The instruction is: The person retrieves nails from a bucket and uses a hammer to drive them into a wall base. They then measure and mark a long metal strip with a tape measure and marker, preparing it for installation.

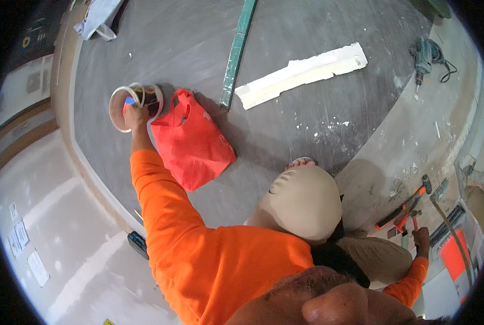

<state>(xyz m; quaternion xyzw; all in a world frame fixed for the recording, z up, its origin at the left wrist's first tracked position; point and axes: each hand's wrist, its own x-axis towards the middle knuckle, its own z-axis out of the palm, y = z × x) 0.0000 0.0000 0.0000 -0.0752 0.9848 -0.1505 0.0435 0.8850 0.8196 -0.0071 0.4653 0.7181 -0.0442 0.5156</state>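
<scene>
Small blue-and-red item (128, 102) is gripped by the left hand (138, 115) at the white-rimmed round bucket (117, 112), not released yet; red hammer-like tool (414, 214) seems gripped by the right hand (421, 237).

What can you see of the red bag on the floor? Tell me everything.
The red bag looks like soft fabric, creased and bulging, with a looped handle at its far end. It rests on the grey floor, right of the white-rimmed bucket. The orange left sleeve runs close alongside; whether they touch, and what is inside, can't be told.
</scene>
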